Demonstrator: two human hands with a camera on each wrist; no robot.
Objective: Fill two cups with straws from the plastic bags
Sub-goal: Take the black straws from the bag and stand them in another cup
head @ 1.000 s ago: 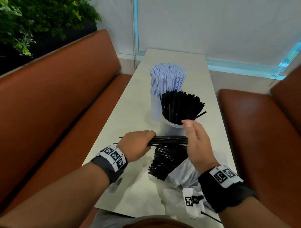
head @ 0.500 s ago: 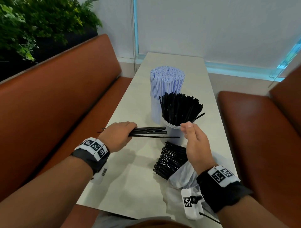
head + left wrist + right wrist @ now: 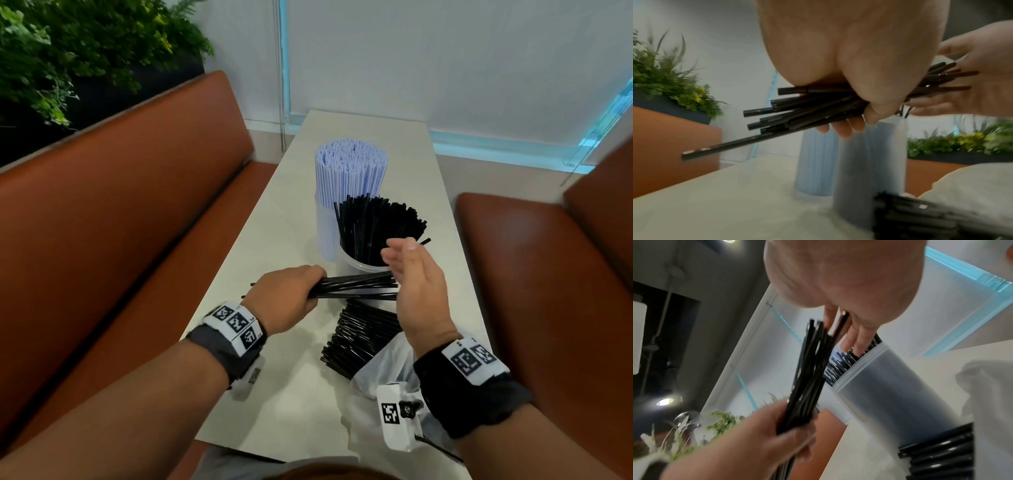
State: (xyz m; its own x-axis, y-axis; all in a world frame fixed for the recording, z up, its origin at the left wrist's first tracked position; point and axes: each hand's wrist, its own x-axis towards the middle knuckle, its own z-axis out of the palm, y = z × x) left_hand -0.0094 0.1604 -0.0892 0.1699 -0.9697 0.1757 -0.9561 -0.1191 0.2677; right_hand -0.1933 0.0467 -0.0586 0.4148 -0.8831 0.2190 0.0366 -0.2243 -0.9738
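Straws [image 3: 356, 289] sit bunched in the left hand's [image 3: 286, 296] grip, right hand [image 3: 416, 287] flat against their tips; both cups [image 3: 356, 263] look nearly full, a pile [image 3: 359, 337] remains beside them.

bundle of black straws [image 3: 356, 289] in left hand [image 3: 284, 298], now back against flat right hand [image 3: 416, 291]

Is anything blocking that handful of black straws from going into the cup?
Partly. The right hand, open, stands flat against the tips of the bundle held by the left hand, just before the cup, already crowded with upright black straws.
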